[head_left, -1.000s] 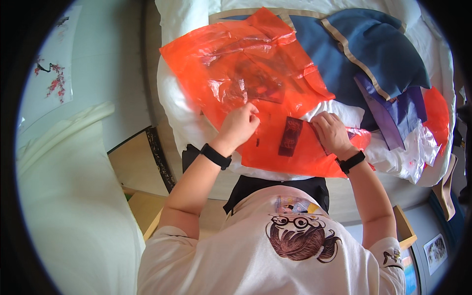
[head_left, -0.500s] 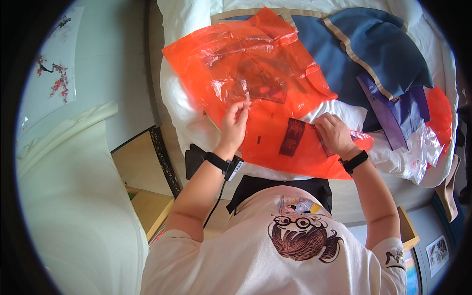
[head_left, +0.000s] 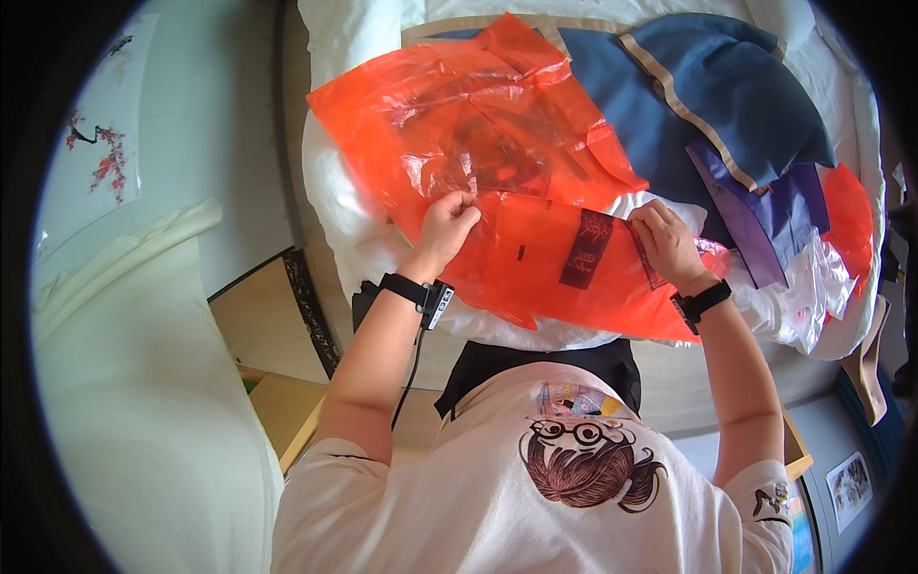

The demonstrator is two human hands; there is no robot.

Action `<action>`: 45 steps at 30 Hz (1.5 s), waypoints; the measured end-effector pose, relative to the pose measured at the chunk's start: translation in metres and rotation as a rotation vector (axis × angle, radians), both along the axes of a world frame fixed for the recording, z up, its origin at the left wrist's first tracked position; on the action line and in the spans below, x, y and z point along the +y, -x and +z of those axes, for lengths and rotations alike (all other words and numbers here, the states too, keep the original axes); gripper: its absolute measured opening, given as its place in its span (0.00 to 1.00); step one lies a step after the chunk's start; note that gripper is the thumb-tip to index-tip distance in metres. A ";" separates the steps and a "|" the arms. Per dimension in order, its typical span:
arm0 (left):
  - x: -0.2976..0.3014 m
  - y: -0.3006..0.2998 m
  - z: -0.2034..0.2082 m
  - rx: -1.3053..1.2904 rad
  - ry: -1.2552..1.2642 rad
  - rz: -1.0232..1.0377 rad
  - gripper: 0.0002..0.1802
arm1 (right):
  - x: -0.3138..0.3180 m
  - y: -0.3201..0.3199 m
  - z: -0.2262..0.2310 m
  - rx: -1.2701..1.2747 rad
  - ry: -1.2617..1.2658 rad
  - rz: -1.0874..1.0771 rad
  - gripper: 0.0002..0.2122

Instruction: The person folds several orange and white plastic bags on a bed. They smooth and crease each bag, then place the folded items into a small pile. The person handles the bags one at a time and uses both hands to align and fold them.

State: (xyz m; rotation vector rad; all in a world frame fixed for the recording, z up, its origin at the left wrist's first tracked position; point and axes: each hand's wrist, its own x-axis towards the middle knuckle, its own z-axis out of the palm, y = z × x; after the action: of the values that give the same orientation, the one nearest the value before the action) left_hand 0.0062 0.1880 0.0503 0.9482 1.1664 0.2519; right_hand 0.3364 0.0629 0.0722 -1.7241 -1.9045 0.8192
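Note:
A red plastic bag (head_left: 545,258) with dark printed patches stretches between my two hands at the near edge of the bed. My left hand (head_left: 448,230) pinches its left part, fingers closed. At its upper right edge my right hand (head_left: 666,246) is closed on the plastic. Just beyond lies a larger spread of thin red plastic (head_left: 459,105), with a dark print showing on it; I cannot tell whether it is joined to the piece in my hands. Black straps are on both wrists, and a small device sits on the left one.
A blue cloth with tan trim (head_left: 736,96) covers much of the bed's far side. To the right lie a purple bag (head_left: 755,210), crumpled clear plastic (head_left: 813,287) and another red piece (head_left: 846,225). White bedding (head_left: 335,191) shows around them. A pale curtain-like cloth (head_left: 134,383) hangs at left.
Both hands have spread slightly apart, and the red bag between them is pulled straighter, its lower edge lifted. The dark printed patch has shifted right.

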 end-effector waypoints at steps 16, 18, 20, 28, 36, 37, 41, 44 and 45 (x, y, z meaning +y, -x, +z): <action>0.003 -0.018 0.005 -0.402 0.221 0.242 0.05 | 0.014 -0.002 -0.008 0.042 -0.002 0.001 0.04; 0.001 -0.020 0.007 -0.345 0.172 0.275 0.06 | 0.012 -0.002 -0.007 0.025 -0.002 0.007 0.04; -0.002 -0.027 0.008 -0.208 0.066 0.264 0.06 | 0.010 -0.002 -0.005 0.013 -0.021 0.042 0.03; -0.003 -0.032 0.006 -0.299 0.051 0.210 0.04 | 0.005 0.003 -0.006 0.047 -0.002 0.019 0.03; -0.015 -0.026 0.011 -0.406 0.151 0.348 0.04 | 0.005 0.001 -0.012 0.014 0.019 -0.034 0.04; -0.016 -0.026 0.012 -0.311 0.074 0.311 0.06 | 0.004 0.000 -0.010 0.003 -0.021 -0.013 0.04; -0.027 -0.028 0.019 0.029 -0.314 0.039 0.08 | -0.002 0.003 -0.001 -0.041 -0.102 0.037 0.03; -0.034 -0.036 0.022 0.085 -0.632 0.066 0.13 | -0.006 0.009 0.007 -0.044 -0.107 0.057 0.03; -0.035 -0.036 0.024 0.131 -0.571 0.075 0.14 | -0.007 0.012 0.009 -0.047 -0.100 0.062 0.03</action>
State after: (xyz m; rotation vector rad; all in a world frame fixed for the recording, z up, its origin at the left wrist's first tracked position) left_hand 0.0421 0.1525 0.0745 1.4359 1.2780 0.6119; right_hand 0.3245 0.0564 0.0810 -1.6456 -2.0042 0.6981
